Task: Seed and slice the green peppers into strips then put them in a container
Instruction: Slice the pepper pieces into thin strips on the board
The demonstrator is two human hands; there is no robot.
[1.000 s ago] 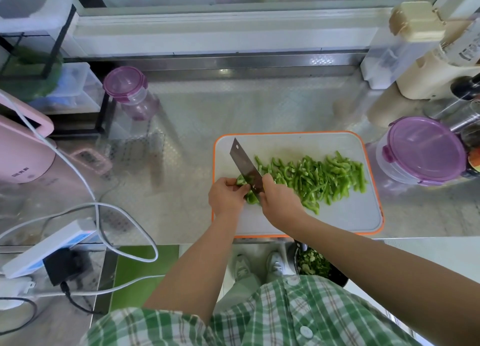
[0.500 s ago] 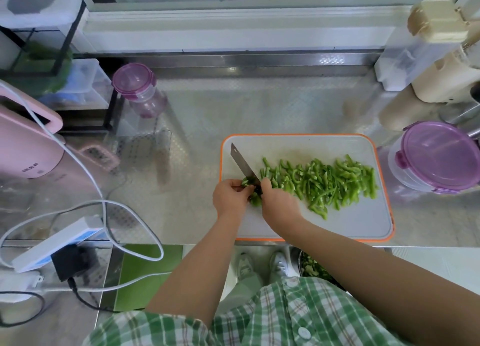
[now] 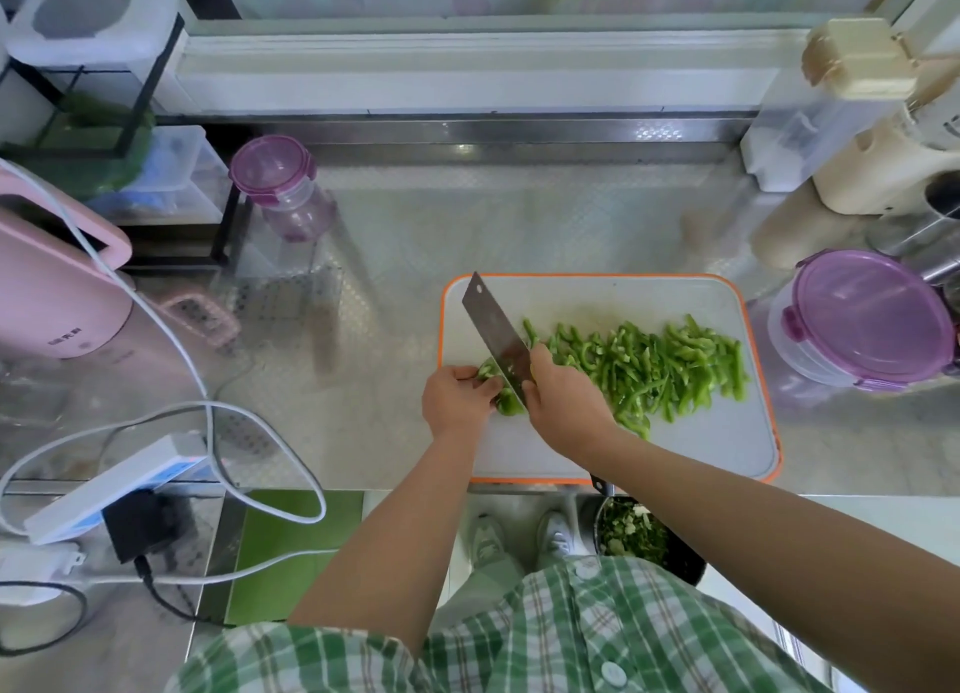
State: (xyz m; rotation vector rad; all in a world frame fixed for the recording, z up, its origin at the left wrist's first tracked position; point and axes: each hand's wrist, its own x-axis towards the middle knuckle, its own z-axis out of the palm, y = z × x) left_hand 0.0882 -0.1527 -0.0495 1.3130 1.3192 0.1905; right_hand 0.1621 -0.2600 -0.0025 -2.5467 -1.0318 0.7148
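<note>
The left hand (image 3: 457, 398) pinched the pepper (image 3: 505, 405); the knife (image 3: 496, 333), clamped in the right hand (image 3: 563, 396), stood just right of it.

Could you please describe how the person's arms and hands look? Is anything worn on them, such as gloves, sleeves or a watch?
Both forearms are bare, with no sleeve over them. The left hand and the right hand wear no gloves; no watch, bracelet or ring shows. The shirt below is checked green and white, with pale round buttons.
</note>
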